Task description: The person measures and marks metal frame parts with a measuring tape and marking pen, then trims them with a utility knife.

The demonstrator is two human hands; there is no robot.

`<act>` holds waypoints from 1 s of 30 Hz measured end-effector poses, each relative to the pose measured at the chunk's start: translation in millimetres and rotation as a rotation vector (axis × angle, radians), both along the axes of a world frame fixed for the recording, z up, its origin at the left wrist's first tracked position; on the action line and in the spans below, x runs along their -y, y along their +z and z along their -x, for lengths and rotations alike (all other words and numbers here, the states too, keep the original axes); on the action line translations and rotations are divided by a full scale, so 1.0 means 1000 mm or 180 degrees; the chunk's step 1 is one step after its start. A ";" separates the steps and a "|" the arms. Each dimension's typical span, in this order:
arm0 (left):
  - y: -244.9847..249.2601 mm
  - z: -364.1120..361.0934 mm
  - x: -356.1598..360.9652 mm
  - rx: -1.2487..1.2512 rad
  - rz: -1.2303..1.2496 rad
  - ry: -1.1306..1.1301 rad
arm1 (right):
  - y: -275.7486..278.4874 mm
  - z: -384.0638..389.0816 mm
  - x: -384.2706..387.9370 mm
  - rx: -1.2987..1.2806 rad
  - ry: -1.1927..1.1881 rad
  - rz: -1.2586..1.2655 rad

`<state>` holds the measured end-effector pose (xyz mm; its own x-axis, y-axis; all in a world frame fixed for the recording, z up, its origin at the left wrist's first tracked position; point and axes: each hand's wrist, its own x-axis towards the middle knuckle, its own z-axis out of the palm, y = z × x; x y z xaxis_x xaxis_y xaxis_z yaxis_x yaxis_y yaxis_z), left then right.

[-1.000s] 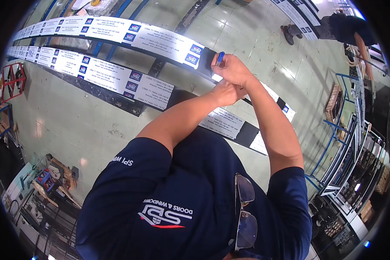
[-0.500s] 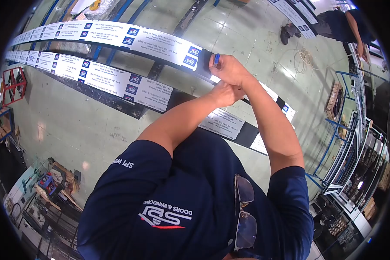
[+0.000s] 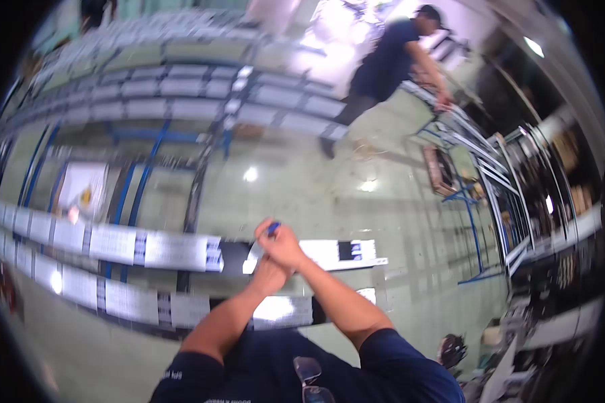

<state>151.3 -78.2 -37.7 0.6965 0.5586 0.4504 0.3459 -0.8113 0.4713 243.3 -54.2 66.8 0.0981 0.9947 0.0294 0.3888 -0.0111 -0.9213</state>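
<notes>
The picture is smeared by motion, so fine detail is lost. The right hand is closed around a small blue tool whose tip pokes out above the fingers. The left hand sits just below it, touching it; its grip cannot be made out. Both hands hover over a long dark profile wrapped in white printed film, at a bare gap in the film. A second wrapped profile lies nearer the body, parallel to the first. Sunglasses hang at the shirt collar. Far across the floor a co-worker leans over blue-framed racks – well apart from the hands.
</notes>
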 end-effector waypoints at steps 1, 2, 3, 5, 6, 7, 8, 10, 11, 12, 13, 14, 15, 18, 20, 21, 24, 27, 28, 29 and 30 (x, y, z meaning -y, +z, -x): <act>-0.018 0.001 0.000 -0.0241 -0.0202 -0.0129 | 0.003 -0.007 0.007 -0.0193 -0.0150 -0.0035; -0.004 0.004 0.004 -0.0446 -0.0321 -0.0108 | 0.012 -0.014 0.017 -0.0340 -0.0315 -0.0022; 0.002 0.005 0.007 -0.0496 -0.0391 -0.0012 | 0.021 -0.022 0.028 -0.0512 -0.0432 0.0015; 0.017 0.005 0.006 -0.0913 -0.0193 -0.0064 | 0.038 -0.037 0.050 -0.0884 -0.0892 0.0018; 0.021 0.005 0.005 -0.0825 -0.0178 -0.0127 | 0.036 -0.049 0.062 -0.0814 -0.1061 -0.0370; 0.025 0.008 0.005 -0.0749 -0.0143 -0.0192 | 0.032 -0.060 0.075 -0.0751 -0.1232 -0.0737; 0.031 0.008 0.004 -0.0895 -0.0112 -0.0244 | 0.036 -0.070 0.092 -0.0781 -0.1447 -0.0712; 0.033 0.005 -0.001 -0.0850 -0.0214 -0.0312 | 0.053 -0.091 0.126 -0.0960 -0.1863 -0.0737; 0.032 0.004 -0.002 -0.0799 -0.0222 -0.0354 | 0.060 -0.097 0.144 -0.1117 -0.2071 -0.0761; 0.028 0.001 -0.004 -0.0924 -0.0041 -0.0414 | 0.065 -0.104 0.162 -0.1089 -0.2245 -0.0925; 0.026 0.001 -0.004 -0.0938 -0.0051 -0.0428 | 0.067 -0.110 0.180 -0.1056 -0.2398 -0.1055; 0.024 0.001 -0.005 -0.0977 0.0252 -0.0503 | 0.069 -0.114 0.196 -0.1122 -0.2617 -0.1054; 0.026 -0.002 -0.003 -0.1006 0.0568 -0.0573 | 0.071 -0.119 0.211 -0.1176 -0.2831 -0.1041; 0.052 -0.003 0.013 -0.1255 0.0805 -0.0662 | 0.069 -0.138 0.250 -0.1276 -0.2947 -0.1137; 0.063 -0.002 0.029 -0.1478 0.1000 -0.0700 | 0.062 -0.152 0.268 -0.1367 -0.3121 -0.1201; 0.065 -0.005 0.037 -0.1489 0.0980 -0.0664 | 0.060 -0.159 0.272 -0.1398 -0.3091 -0.1213; 0.059 -0.020 0.064 -0.1287 0.0969 -0.0799 | 0.061 -0.188 0.293 -0.1260 -0.3295 -0.1193; 0.050 -0.043 0.093 -0.1059 0.1215 -0.0561 | 0.073 -0.214 0.317 -0.0855 -0.3430 -0.1250; 0.051 -0.051 0.102 -0.1084 0.1219 -0.0539 | 0.075 -0.223 0.328 -0.0884 -0.3421 -0.1233; 0.052 -0.059 0.111 -0.0926 0.1233 -0.0489 | 0.076 -0.235 0.341 -0.0651 -0.3513 -0.1291; 0.055 -0.066 0.117 -0.0766 0.1242 -0.0443 | 0.075 -0.247 0.352 -0.0414 -0.3604 -0.1351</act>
<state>217.3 -195.6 17.6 0.8355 0.5478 0.0424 0.3830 -0.6361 0.6698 490.3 -406.4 141.9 0.9313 0.2581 0.2571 0.2589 0.0274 -0.9655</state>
